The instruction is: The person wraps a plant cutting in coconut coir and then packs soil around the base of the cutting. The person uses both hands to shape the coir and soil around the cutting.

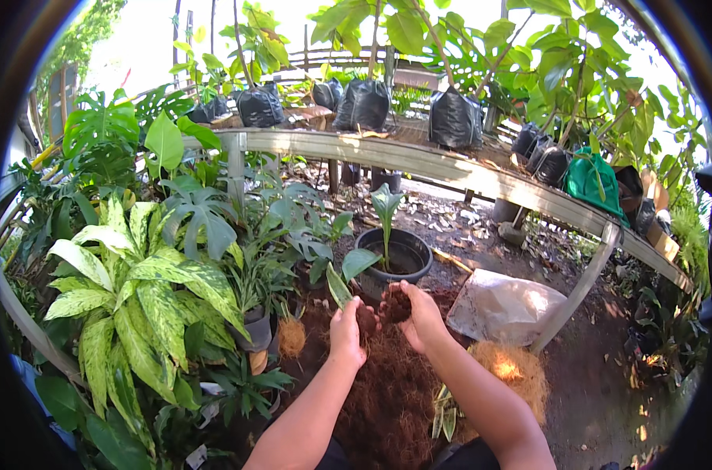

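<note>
Both of my hands are cupped above a heap of brown coir potting mix (385, 405). My left hand (349, 333) holds a clump of dark mix (366, 322). In my right hand (422, 317) is another clump of mix (398, 306). Just beyond them stands a round black plastic pot (420, 271) with a young green plant (386, 220) upright in it. A broad leaf (360, 262) leans over the pot's left rim. One narrow, pale-edged leaf (337, 286) rises right behind my left hand.
To the right lie a whitish plastic sack (506, 305) and a mat of coir fibre (517, 382). A variegated dieffenbachia (150, 294) crowds the left. Across the back runs a wooden bench (356, 144) bearing saplings in black grow bags (363, 106); its slanted post (579, 288) stands at right.
</note>
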`<action>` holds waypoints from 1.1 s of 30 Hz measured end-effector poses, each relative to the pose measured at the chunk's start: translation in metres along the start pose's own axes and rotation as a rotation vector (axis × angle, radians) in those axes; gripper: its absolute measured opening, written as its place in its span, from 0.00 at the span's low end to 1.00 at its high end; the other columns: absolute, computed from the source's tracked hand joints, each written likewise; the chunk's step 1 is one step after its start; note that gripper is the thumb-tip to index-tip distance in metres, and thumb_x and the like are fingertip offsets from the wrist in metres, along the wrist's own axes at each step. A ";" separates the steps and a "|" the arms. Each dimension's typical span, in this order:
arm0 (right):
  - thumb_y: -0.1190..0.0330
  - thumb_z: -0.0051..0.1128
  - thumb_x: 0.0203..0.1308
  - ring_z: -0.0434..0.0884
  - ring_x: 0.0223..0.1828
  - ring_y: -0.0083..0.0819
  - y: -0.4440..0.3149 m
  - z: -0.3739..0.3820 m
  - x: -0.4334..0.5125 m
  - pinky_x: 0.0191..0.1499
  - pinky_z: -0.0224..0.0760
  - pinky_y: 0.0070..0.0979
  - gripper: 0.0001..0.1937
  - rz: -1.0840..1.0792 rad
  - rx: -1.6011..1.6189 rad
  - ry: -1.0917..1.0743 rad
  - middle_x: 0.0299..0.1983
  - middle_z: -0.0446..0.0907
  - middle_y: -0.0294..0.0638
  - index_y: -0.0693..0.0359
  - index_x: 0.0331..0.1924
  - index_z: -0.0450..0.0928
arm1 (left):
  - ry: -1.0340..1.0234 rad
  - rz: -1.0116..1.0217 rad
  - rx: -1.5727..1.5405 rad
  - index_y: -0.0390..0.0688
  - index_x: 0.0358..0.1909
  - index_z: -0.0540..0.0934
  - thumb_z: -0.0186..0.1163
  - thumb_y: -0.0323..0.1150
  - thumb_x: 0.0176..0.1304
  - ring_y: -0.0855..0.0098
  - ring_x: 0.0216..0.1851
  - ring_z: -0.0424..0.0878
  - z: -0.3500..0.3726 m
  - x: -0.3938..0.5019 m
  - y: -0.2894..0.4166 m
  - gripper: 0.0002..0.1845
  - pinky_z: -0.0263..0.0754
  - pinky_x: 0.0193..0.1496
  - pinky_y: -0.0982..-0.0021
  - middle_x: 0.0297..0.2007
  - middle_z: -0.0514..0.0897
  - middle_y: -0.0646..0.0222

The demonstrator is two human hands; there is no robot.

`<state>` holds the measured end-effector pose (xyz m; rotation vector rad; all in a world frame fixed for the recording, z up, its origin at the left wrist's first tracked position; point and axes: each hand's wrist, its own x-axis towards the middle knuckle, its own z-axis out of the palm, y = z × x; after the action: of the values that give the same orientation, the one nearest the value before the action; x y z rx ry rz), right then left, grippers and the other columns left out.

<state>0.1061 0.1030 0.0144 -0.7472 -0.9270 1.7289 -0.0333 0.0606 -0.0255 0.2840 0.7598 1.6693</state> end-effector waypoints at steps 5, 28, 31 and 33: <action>0.59 0.43 0.78 0.85 0.39 0.38 0.002 0.013 -0.011 0.45 0.81 0.40 0.16 -0.139 0.039 0.063 0.41 0.85 0.45 0.63 0.47 0.79 | 0.009 -0.066 -0.139 0.45 0.41 0.78 0.56 0.47 0.73 0.63 0.39 0.84 0.004 -0.001 -0.005 0.15 0.80 0.47 0.58 0.37 0.85 0.64; 0.70 0.45 0.75 0.66 0.74 0.51 0.032 0.020 -0.037 0.77 0.51 0.42 0.18 -0.850 -0.887 -0.091 0.65 0.74 0.55 0.68 0.63 0.74 | -0.084 0.083 -0.073 0.42 0.66 0.72 0.38 0.58 0.80 0.66 0.60 0.78 0.019 -0.030 -0.008 0.32 0.72 0.65 0.62 0.60 0.79 0.62; 0.73 0.49 0.71 0.70 0.71 0.50 0.038 0.019 -0.043 0.76 0.55 0.44 0.17 -0.966 -1.111 -0.094 0.63 0.76 0.55 0.67 0.61 0.76 | -0.140 0.003 -0.110 0.43 0.65 0.72 0.40 0.59 0.79 0.67 0.60 0.79 0.025 -0.040 -0.008 0.32 0.74 0.64 0.63 0.60 0.79 0.63; 0.74 0.51 0.69 0.72 0.69 0.50 0.042 0.022 -0.046 0.75 0.57 0.45 0.17 -0.999 -1.101 -0.078 0.61 0.77 0.54 0.67 0.60 0.77 | -0.070 -0.010 -0.008 0.43 0.65 0.73 0.41 0.59 0.78 0.67 0.60 0.79 0.027 -0.049 -0.006 0.31 0.74 0.64 0.63 0.59 0.79 0.63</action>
<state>0.0825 0.0453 -0.0069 -0.6633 -1.9100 0.2832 -0.0005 0.0238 0.0015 0.3309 0.7013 1.6440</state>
